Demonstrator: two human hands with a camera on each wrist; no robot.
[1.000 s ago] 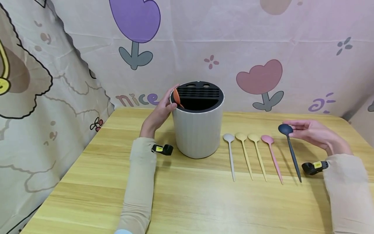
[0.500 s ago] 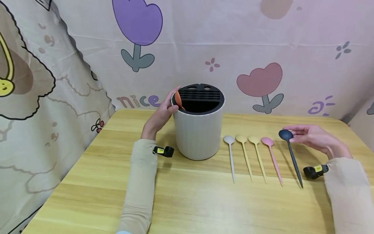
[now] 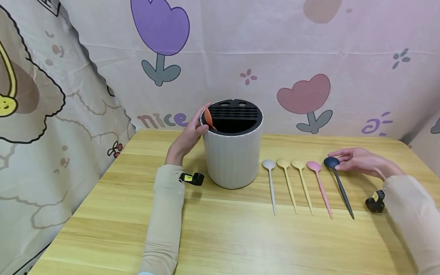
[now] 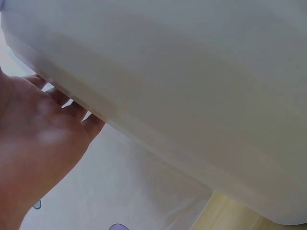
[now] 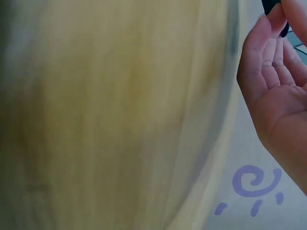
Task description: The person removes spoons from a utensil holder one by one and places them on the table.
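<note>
In the head view my left hand [image 3: 189,136] grips the upper left side of a pale ribbed utensil holder [image 3: 232,160], thumb near the black rim and fingers round the back. An orange spoon [image 3: 208,117] leans inside its large opening. Far to the right, my right hand [image 3: 361,162] pinches a dark blue spoon [image 3: 338,179] at its bowl, the handle pointing toward me, close over the table. In the left wrist view, fingers [image 4: 74,109] curve behind the holder's wall. Only a dark sliver of the spoon shows between finger and thumb in the right wrist view.
Left of the dark blue spoon lie a pink spoon [image 3: 319,183], two yellow spoons [image 3: 288,181] and a light grey spoon [image 3: 270,181], roughly parallel. The wooden table [image 3: 240,236] ends at a printed curtain [image 3: 227,38] behind the holder.
My right hand has lowered the dark blue spoon and shifted it slightly left, toward the pink one. The left hand keeps its grip on the holder, which stays in place.
</note>
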